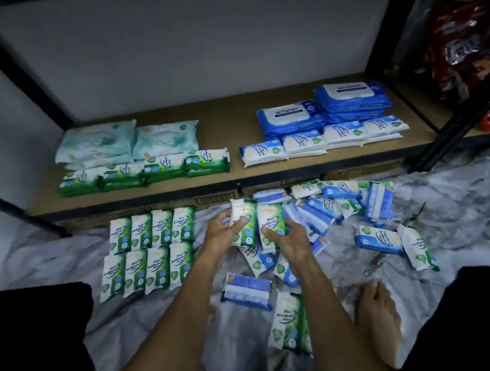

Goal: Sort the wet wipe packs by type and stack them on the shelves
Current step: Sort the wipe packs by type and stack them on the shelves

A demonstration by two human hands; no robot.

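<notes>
My left hand [222, 232] grips a green pine wipe pack [243, 221], and my right hand [288, 238] grips a second green pack [270, 226] beside it, both upright above the floor sheet. To their left, several green packs [150, 252] lie in two neat rows. A loose heap of blue packs [341, 207] spreads to the right. On the shelf board [237, 146], pale teal packs [125, 142] and green packs [143, 172] sit at the left; large blue packs [324, 107] and small blue packs [322, 139] sit at the right.
A crumpled pale sheet [447, 206] covers the floor. A black shelf post [383, 33] stands at the right, with red bagged goods [461, 50] beyond it. My bare foot [379, 319] rests at lower right. Another green pack [289, 322] lies near me.
</notes>
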